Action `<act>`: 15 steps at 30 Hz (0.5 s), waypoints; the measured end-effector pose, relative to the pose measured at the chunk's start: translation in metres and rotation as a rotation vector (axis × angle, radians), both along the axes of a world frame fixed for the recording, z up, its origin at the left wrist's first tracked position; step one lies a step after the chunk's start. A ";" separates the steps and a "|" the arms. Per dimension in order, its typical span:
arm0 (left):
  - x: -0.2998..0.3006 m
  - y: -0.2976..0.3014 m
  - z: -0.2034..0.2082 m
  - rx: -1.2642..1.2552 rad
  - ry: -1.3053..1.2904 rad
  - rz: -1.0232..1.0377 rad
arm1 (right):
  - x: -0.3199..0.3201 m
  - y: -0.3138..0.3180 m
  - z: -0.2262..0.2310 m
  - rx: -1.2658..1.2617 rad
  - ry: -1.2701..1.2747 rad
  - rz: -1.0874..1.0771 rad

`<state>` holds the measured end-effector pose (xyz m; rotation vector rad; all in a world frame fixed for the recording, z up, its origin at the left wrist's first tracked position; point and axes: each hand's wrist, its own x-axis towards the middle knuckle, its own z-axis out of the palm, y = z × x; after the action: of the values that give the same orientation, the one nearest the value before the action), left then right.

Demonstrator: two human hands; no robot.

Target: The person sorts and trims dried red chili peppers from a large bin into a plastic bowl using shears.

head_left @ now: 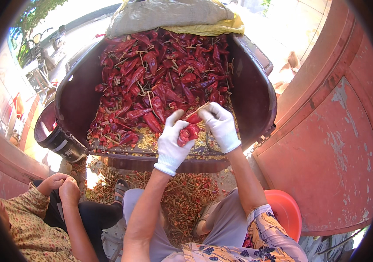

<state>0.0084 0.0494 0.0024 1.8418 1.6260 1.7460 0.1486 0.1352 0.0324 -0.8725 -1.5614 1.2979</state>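
My left hand (171, 144), in a white glove, is closed around dried red chili peppers (187, 134) that bulge out past the thumb. Beside it my right hand (221, 126), also gloved in white, pinches a pale pepper stem (198, 111) between thumb and fingers. Both hands hover over the near edge of a dark cart bed (254, 87). Inside that bed spreads a large heap of wrinkled red peppers (151, 74) with their stems on. Yellow seeds (149, 142) and bits of pepper are scattered across the floor of the bed in front of the heap.
Folded sacking (169, 17) covers the bed's far end. A black bucket (66, 144) stands at its left side. Stems litter the ground (186, 196) by my feet. An orange basin (284, 212) sits at my right near a red metal panel (326, 153). At left, a person's hands (62, 185) are clasped.
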 end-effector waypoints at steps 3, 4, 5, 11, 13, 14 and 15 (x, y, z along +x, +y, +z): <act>-0.010 0.010 -0.012 0.029 -0.340 0.026 | 0.013 0.016 0.006 0.026 0.028 -0.071; -0.014 0.010 -0.014 -0.037 -0.598 -0.055 | 0.014 0.019 0.004 0.008 0.049 -0.064; -0.015 0.003 -0.001 -0.082 -0.749 -0.115 | 0.013 0.019 0.002 -0.014 0.072 -0.060; -0.028 -0.002 0.000 -0.145 -0.858 -0.267 | 0.014 0.023 0.000 0.068 0.062 -0.058; -0.025 -0.005 0.007 -0.143 -0.799 -0.291 | 0.012 0.012 0.003 0.119 0.046 0.039; -0.024 -0.006 0.008 -0.141 -0.773 -0.303 | 0.012 0.005 0.007 0.144 0.035 0.087; -0.027 -0.007 0.006 -0.214 -0.739 -0.364 | 0.010 0.002 0.008 0.221 -0.002 0.159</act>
<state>-0.0187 0.0426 0.0081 1.0964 1.0540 1.7017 0.1587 0.1371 0.0403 -0.6223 -1.7658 1.2053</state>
